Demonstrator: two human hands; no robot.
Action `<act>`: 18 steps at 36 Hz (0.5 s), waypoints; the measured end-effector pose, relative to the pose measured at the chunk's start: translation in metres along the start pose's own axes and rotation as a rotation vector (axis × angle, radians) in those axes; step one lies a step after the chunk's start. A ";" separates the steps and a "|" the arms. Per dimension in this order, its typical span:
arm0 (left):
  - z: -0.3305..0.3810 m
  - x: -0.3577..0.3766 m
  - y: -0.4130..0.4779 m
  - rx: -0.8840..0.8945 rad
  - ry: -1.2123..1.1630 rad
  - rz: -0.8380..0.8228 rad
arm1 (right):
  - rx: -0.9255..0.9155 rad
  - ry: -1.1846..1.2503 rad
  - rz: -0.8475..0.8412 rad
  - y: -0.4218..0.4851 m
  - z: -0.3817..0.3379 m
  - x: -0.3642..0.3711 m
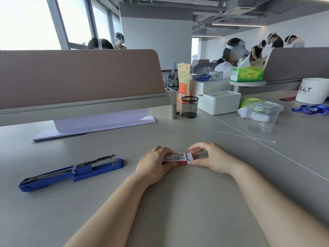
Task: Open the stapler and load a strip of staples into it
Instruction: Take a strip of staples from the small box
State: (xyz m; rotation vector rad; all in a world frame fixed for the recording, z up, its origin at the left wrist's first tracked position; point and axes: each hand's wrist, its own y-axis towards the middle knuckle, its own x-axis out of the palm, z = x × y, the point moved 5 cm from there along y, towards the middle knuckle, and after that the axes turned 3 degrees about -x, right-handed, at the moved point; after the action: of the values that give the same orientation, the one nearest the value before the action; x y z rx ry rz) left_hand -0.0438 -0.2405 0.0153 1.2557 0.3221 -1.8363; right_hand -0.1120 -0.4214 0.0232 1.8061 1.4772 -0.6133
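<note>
A blue stapler lies on the grey desk to the left, swung fully open so its metal staple channel shows. In the middle of the desk sits a small red and white staple box. My left hand grips the box's left end, thumb along its near side. My right hand pinches the box's right end between thumb and fingers. The box rests on the desk. No loose staple strip is visible.
A stack of white paper lies under the desk divider at the back left. A black mesh pen cup, a white tissue box, a clear plastic tub and a thin white stick are at the back right. Other people work at far desks.
</note>
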 end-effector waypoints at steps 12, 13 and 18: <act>-0.006 0.001 0.002 -0.034 -0.064 0.009 | 0.086 0.101 -0.044 -0.007 0.011 -0.012; -0.006 0.001 0.002 -0.033 -0.064 0.012 | 0.081 0.101 -0.027 -0.007 0.010 -0.012; -0.007 0.002 0.003 -0.036 -0.076 0.018 | -0.037 0.076 0.088 -0.001 -0.005 -0.007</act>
State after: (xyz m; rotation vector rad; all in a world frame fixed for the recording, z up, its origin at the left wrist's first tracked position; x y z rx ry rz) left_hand -0.0375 -0.2383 0.0112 1.1582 0.3000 -1.8496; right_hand -0.1154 -0.4217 0.0316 1.8738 1.4404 -0.4755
